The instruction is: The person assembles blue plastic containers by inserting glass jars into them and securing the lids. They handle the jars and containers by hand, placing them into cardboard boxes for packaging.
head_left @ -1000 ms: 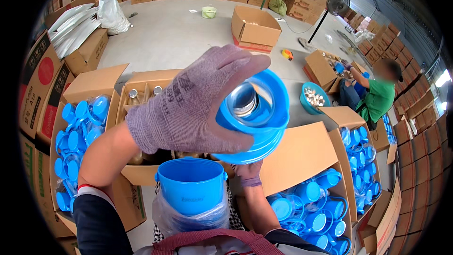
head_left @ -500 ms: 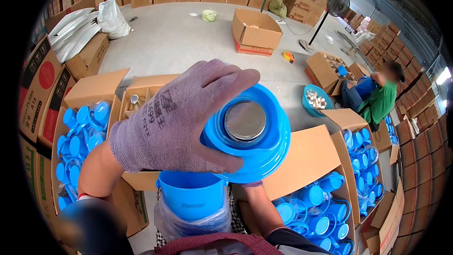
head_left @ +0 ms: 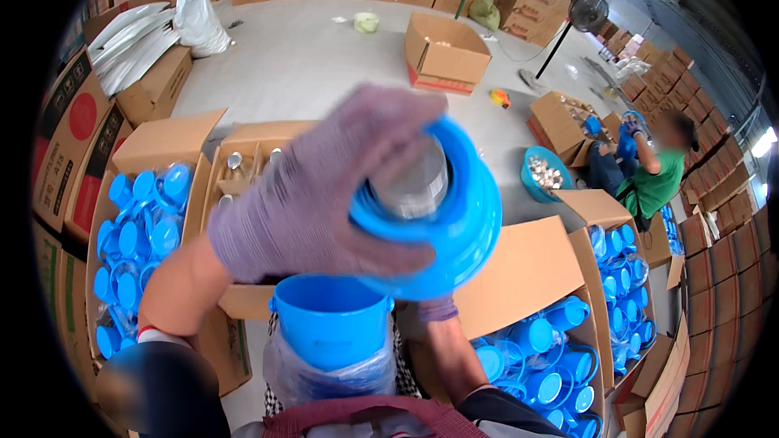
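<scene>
Above the open cardboard boxes, the gloved left hand grasps the blue lid with clenched fingers, pressing its metal insert; better keep it level, while right hand is hidden beneath.

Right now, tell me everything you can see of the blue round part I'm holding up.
The blue round part looks like glossy plastic, bowl-shaped, tilted, with a shiny metal insert seated in its middle. The gloved left hand grips its rim from the left; the right hand is mostly hidden below. It hangs above a blue cup.
</scene>
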The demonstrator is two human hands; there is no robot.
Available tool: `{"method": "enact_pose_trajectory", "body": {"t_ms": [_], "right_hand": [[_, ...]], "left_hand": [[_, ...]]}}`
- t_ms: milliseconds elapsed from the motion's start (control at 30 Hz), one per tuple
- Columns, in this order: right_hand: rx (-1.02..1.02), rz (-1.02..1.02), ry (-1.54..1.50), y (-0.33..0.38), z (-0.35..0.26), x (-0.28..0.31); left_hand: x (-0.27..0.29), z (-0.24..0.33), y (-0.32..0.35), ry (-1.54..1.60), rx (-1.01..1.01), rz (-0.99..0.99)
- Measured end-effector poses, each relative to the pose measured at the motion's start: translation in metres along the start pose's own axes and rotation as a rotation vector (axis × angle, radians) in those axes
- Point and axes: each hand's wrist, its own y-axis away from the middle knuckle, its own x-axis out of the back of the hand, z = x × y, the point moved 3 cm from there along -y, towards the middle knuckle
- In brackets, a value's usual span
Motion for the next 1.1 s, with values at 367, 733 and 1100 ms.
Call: {"method": "enact_pose_trajectory", "body": {"t_ms": [367, 733, 1100], "right_hand": [[-0.616, -0.609, -0.258, -0.034, -0.013, -0.090], [-0.365, -0.951, 0.333, -0.030, -0.028, -0.072], [0.189, -0.933, 0.842, -0.019, -0.023, -0.121]], "left_hand": [[0.108, -0.135, 0.016, 1.254, 0.358, 0.344], [0.039, -0.205, 0.051, 1.419, 0.731, 0.218], [-0.068, -0.111, 0.145, 0.807, 0.744, -0.031]]}}
